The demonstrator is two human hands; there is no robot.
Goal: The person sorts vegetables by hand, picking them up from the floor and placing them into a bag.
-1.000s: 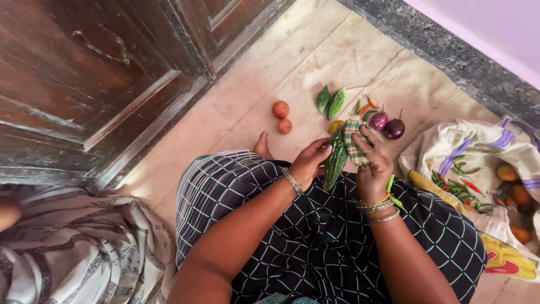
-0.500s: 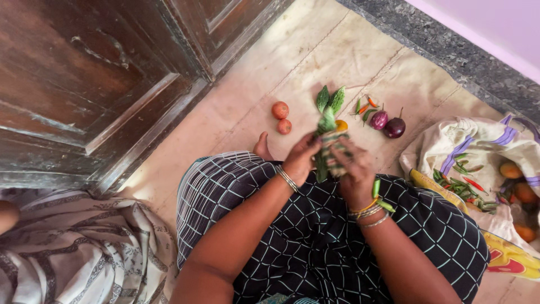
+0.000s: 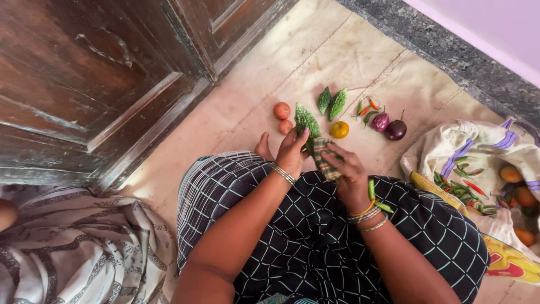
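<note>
I sit on the floor in a dark checked dress. My left hand (image 3: pixel 291 151) grips a bumpy green bitter gourd (image 3: pixel 306 121) with its tip pointing away from me. My right hand (image 3: pixel 350 173) holds a checked cloth (image 3: pixel 325 157) pressed against the gourd's lower part. On the floor beyond lie two more bitter gourds (image 3: pixel 332 102), two tomatoes (image 3: pixel 282 110), a small yellow-orange fruit (image 3: pixel 339 129), a few chillies (image 3: pixel 364 108) and two purple brinjals (image 3: pixel 388 125).
A dark wooden door (image 3: pixel 95 79) fills the left. A cloth bag (image 3: pixel 478 152) at the right holds green and red chillies (image 3: pixel 461 188) and orange fruits (image 3: pixel 517 194). A striped fabric (image 3: pixel 73 247) lies at lower left. A grey stone skirting (image 3: pixel 450 50) runs along the wall.
Both hands moved left and nearer my knee. The gourd swung from lying down along my lap to pointing up and away, while the cloth slid along it.
</note>
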